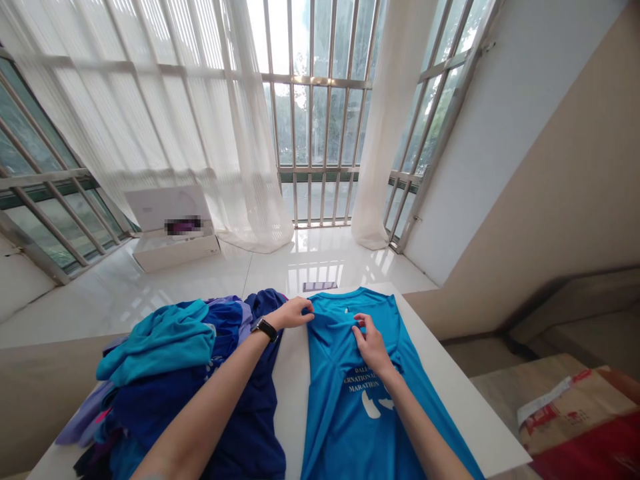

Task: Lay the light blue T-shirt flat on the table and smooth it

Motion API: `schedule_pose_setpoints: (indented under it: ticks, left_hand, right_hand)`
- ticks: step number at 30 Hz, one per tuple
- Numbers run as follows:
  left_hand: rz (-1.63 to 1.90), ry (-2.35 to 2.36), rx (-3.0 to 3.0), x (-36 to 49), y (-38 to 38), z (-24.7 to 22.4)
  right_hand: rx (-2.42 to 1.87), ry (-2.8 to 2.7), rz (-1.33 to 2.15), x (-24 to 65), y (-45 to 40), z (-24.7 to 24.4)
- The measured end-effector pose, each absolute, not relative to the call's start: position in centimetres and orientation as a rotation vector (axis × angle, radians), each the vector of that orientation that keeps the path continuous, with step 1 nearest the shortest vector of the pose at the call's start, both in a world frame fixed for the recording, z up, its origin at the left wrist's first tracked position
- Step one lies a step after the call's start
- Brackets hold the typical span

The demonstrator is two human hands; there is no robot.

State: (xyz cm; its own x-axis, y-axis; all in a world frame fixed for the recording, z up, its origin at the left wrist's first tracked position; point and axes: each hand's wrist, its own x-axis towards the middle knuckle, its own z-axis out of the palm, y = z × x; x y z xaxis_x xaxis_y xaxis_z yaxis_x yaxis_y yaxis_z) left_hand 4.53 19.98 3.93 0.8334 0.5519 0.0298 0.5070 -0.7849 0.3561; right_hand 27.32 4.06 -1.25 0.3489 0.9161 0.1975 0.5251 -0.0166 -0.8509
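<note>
A bright blue shirt [330, 413] with white printed lettering lies spread on the white table, its neckline toward the window. My left hand [295, 313], with a black watch on the wrist, pinches the cloth at the shirt's left shoulder. Over the chest, just above the lettering, my right hand [373, 343] has its thumb and fingers curled on the fabric. A raised fold runs between both hands. Left of the shirt is a heap of clothes, with a teal garment [160, 340] on top and a dark blue garment [250, 427] beside it.
The white table [450, 387] adjoins a glossy window sill [270, 267]. On the sill stand an open white box [175, 250] and a flat dark object [320, 287]. White curtains [255, 133] hang before barred windows. A red and brown package [580, 420] lies at lower right.
</note>
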Motion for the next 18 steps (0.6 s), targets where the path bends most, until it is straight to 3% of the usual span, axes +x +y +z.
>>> schedule_pose_setpoints:
  ticks: [6,18]
  left_hand:
    - [0.26,0.873,2.627,5.8,21.4,3.5]
    - [-0.031,1.079,2.764,6.8,21.5,2.3]
  right_hand:
    - [-1.741,-1.277,0.407,28.0,4.8,-1.1]
    - [-1.823,-1.414,0.362,28.2,5.7,-2.9]
